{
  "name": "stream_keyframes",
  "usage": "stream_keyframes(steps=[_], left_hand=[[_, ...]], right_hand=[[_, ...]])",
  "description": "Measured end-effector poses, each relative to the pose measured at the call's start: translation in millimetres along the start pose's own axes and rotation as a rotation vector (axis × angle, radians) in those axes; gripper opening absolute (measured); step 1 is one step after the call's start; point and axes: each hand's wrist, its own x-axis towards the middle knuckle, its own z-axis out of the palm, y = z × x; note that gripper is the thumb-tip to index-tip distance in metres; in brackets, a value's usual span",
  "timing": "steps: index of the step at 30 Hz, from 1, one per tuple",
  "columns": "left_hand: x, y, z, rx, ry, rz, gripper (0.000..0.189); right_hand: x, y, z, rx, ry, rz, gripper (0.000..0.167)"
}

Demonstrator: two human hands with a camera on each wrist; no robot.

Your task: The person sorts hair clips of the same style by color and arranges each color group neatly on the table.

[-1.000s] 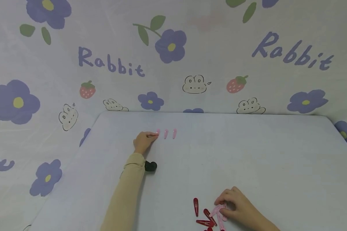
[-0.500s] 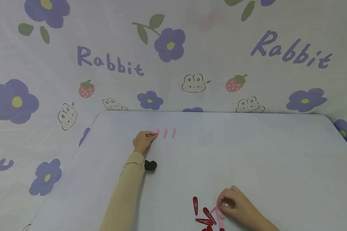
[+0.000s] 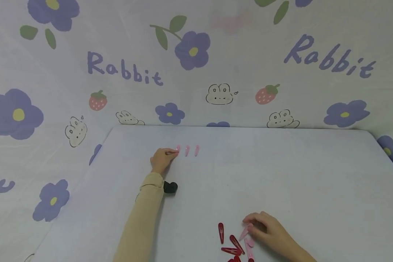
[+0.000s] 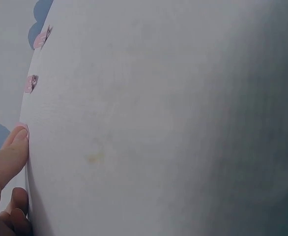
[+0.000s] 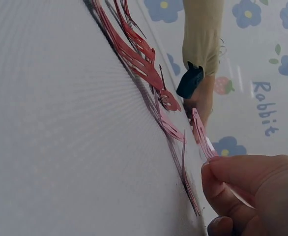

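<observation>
My left hand (image 3: 161, 161) pinches the leftmost of three pink hair clips (image 3: 178, 147) that stand in a row toward the back of the table. In the left wrist view the thumb covers most of that hair clip (image 4: 22, 126). The other two pink clips, a middle one (image 3: 187, 150) and a right one (image 3: 197, 150), lie side by side. At the front, my right hand (image 3: 271, 233) holds another pink hair clip (image 5: 203, 133) between thumb and index finger, its narrow end pointing down-left in the head view. Beneath it are more pink clips (image 3: 248, 247).
Several red hair clips (image 3: 221, 233) lie in a loose heap left of my right hand, partly cut off by the frame's lower edge. A dark wrist device (image 3: 170, 187) sticks out from the left sleeve. Behind the white table (image 3: 281, 174) hangs a rabbit-print cloth (image 3: 242, 58).
The right hand has worked among the pink clips at the heap and now has one lifted apart from the others. The left hand stays at the leftmost clip.
</observation>
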Motion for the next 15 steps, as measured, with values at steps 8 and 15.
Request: stream_keyframes(steps=[8, 15], left_hand=[[-2.8, 0.1, -1.7, 0.000, 0.002, -0.008, 0.020], [-2.4, 0.7, -1.6, -0.009, -0.004, 0.004, 0.020]], right_hand=[[-0.8, -1.8, -0.3, 0.107, -0.017, 0.199, 0.005], [-0.7, -1.4, -1.3, 0.158, -0.035, 0.126, 0.008]])
